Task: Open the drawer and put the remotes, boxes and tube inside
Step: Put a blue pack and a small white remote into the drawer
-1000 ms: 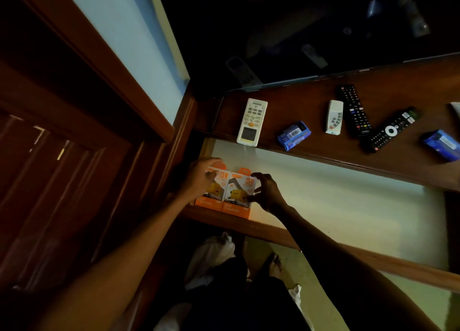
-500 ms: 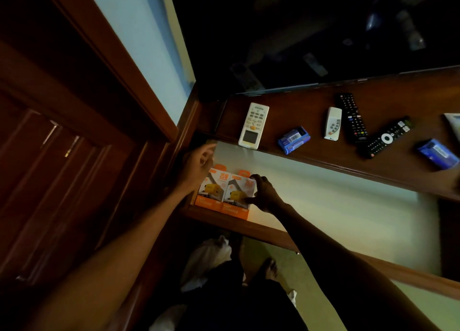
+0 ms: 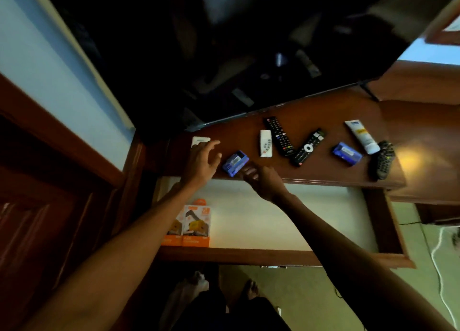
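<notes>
Drawer (image 3: 383, 221) stands open; two orange boxes (image 3: 191, 227) lie in its left front corner. Left hand (image 3: 202, 161), fingers spread, covers the white remote (image 3: 199, 140) on the desk (image 3: 323, 111). Right hand (image 3: 263, 181), loosely curled and empty, touches the blue box (image 3: 235, 162).

Both forearms are bare, with no sleeve, watch or ring showing on the left hand (image 3: 202, 161) or the right hand (image 3: 264, 182). Below, dark clothing covers the legs (details lost in shadow), and the feet are bare.
</notes>
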A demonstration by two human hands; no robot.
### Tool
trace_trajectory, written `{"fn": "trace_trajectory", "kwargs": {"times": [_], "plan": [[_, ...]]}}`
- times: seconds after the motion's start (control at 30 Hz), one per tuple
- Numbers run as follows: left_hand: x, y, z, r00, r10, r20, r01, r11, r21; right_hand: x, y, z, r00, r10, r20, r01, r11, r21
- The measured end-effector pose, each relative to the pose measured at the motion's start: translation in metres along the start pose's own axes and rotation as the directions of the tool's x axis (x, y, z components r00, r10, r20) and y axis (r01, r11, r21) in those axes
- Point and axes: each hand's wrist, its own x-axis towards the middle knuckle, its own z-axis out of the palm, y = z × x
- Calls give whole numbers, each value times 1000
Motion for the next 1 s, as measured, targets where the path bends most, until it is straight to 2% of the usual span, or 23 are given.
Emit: {"fn": "trace_trajectory", "kwargs": {"times": [0.1,0.17,0.23,0.3,0.43,0.6,0.7,0.8,0.93,1.0], "plan": [[13,21,16,994,-21,111,14,998,68,3,18,-29,993,49,-111,-48,999,15],[19,32,28,967,-61,247,30,991,128,7,31,-43,982,99,-161,-97,995,22],[21,38,40,924,-118,364,73,988,135,11,43,-53,971,162,-174,-161,987,20],[25,39,50,900,-164,403,120,984,132,15,52,-61,967,194,-167,-194,981,15],[39,40,57,916,-191,353,145,978,153,28,60,-77,972,177,-157,-175,984,24],[53,48,53,956,-217,197,206,976,75,62,67,-85,984,65,-164,-72,997,-37],[51,46,54,958,-269,102,267,963,35,86,62,-76,997,-13,-82,3,993,-120],[43,35,52,958,-287,27,287,958,14,102,55,-56,1000,-17,8,18,982,-189],[29,24,43,960,-279,-7,279,960,32,106,56,-27,994,-9,106,48,929,-367],[23,21,37,961,-277,-12,277,961,14,99,59,-20,991,-37,130,85,916,-391]]}}
